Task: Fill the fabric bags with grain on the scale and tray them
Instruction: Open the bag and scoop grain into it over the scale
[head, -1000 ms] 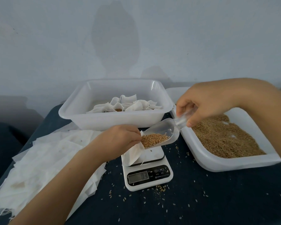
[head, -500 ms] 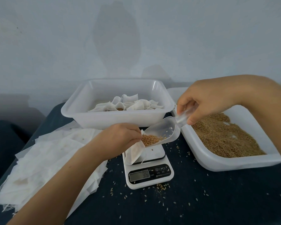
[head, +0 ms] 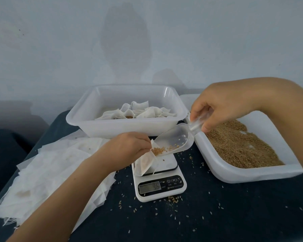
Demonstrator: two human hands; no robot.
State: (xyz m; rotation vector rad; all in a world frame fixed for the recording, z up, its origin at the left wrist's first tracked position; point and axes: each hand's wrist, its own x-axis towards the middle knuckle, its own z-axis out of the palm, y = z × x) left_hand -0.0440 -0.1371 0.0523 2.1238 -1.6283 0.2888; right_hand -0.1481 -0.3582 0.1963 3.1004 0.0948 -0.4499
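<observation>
The left hand (head: 128, 149) pinches the mouth of a fabric bag (head: 144, 163) resting on the scale (head: 160, 182). The right hand (head: 222, 107) grips the handle of a clear scoop (head: 173, 139), tilted down so grain (head: 158, 150) slides into the bag (few kernels remain). Behind sits 1 tray (head: 126, 127) of filled bags; right, a grain tray (head: 252, 173); left, empty bags (head: 47, 172) lie stacked on the tabletop (head: 217, 215).

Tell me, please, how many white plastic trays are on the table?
2. One white tray, behind the scale, holds filled fabric bags. The other tray, on the right, holds loose grain; the right hand hides part of it.
</observation>
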